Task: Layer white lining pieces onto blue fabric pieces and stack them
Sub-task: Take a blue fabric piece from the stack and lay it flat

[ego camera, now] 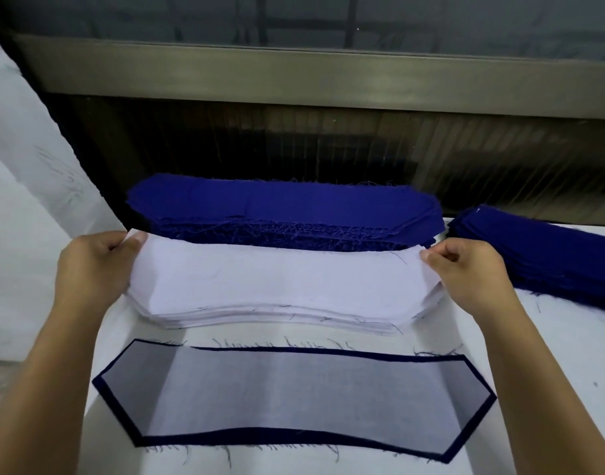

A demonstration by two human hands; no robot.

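A stack of white lining pieces [277, 289] lies mid-table. My left hand [95, 265] pinches the far left corner of the top white piece, and my right hand [472, 269] pinches its far right corner. Behind it sits a thick stack of blue fabric pieces [280, 207]. Nearest me lies a blue piece with a white lining laid on it [294, 399], its dark blue edge showing all round.
A second stack of blue pieces [540, 255] lies at the right. The white table [551, 389] ends at a dark window ledge [294, 77] behind the stacks. White cloth [27, 200] is draped at the left.
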